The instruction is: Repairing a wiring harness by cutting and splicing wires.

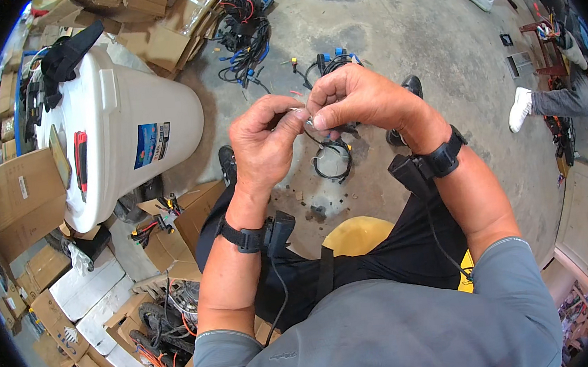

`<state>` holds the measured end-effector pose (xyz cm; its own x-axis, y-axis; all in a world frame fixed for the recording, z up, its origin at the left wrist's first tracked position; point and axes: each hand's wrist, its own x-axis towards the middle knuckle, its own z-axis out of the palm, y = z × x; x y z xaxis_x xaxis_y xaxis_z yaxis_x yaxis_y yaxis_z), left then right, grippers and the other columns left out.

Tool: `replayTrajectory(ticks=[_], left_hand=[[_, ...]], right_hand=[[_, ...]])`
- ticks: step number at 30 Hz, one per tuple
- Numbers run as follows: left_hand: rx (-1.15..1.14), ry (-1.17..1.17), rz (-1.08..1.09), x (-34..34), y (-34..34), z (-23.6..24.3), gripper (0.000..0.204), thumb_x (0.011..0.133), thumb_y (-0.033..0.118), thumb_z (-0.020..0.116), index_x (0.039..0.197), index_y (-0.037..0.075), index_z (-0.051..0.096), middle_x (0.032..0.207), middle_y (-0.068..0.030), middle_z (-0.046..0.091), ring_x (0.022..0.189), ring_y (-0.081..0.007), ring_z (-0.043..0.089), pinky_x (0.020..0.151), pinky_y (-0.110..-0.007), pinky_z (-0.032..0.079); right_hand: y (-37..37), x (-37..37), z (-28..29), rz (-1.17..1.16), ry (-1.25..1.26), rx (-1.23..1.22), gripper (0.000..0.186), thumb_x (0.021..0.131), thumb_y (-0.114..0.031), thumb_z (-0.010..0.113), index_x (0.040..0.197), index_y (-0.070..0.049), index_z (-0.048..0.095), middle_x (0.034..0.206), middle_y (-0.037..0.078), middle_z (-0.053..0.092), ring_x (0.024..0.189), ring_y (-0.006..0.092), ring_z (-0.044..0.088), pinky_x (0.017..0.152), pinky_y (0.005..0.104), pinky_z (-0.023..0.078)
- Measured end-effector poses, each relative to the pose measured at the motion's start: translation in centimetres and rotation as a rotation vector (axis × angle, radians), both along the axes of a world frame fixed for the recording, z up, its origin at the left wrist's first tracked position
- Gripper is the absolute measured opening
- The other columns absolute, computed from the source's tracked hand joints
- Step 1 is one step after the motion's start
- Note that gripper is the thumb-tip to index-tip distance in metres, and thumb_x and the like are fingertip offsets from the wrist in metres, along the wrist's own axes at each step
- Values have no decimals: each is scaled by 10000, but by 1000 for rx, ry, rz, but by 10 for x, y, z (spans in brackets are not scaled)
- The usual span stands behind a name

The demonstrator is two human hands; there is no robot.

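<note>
In front of me, both hands meet over the floor with their fingertips pinched together. My left hand (262, 144) is closed, thumb against forefinger, on thin silvery wire (296, 108). Just beside it, my right hand (364, 100) pinches the same wire from the other side. The fingers hide most of the small wire ends. A black cable (335, 178) hangs below the hands in a loop; whether it joins the wire is hard to tell. Each wrist carries a black strapped device with a cord.
At left stands a white bucket (176, 110) with a red utility knife (82, 163) on its lid. Cable bundles (243, 41) lie on the concrete floor ahead. Cardboard boxes (26, 196) crowd the left. Another person's legs (556, 103) show at right. A yellow stool (358, 234) is beneath me.
</note>
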<state>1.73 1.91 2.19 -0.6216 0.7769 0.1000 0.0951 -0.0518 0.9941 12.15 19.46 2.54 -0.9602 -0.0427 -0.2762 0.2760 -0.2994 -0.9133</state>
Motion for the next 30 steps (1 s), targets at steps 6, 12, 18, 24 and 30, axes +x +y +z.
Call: replayTrajectory(ticks=[6,12,18,24,30], left_hand=[[-21,-153,-7,3,2,4,69,838,-45,660,901,-17,664,825,-49,671,723,-96,608,628,-240,500],[-11,-189,-14,-3,2,1,83,856,47,685,912,-10,663,762,-57,657,621,-110,595,531,-223,438],[-17,-401,74,-11,-1,-1,82,842,11,685,917,-19,669,787,-58,668,613,-89,580,517,-216,435],[-101,-369,89,-10,1,-1,119,846,30,686,951,-11,648,791,-79,661,607,-124,601,519,-218,432],[21,-483,73,-12,2,-8,150,843,-26,659,991,-7,639,864,-106,666,657,-155,619,545,-243,465]], right_hand=[[0,1,-4,26,-32,-31,255,800,-176,759,930,18,657,797,41,653,697,102,605,636,237,492],[-3,1,-1,1,14,-66,258,830,-188,704,940,41,662,796,66,660,708,115,615,661,248,503],[-5,0,7,-111,-9,-137,213,866,-138,624,997,30,641,903,60,662,787,105,609,725,248,491],[-8,-3,-2,-71,4,22,211,872,-115,601,1026,27,630,912,47,649,816,99,599,744,252,494],[-9,-6,-11,-178,66,83,180,853,-111,612,939,46,624,797,50,624,724,114,578,666,265,482]])
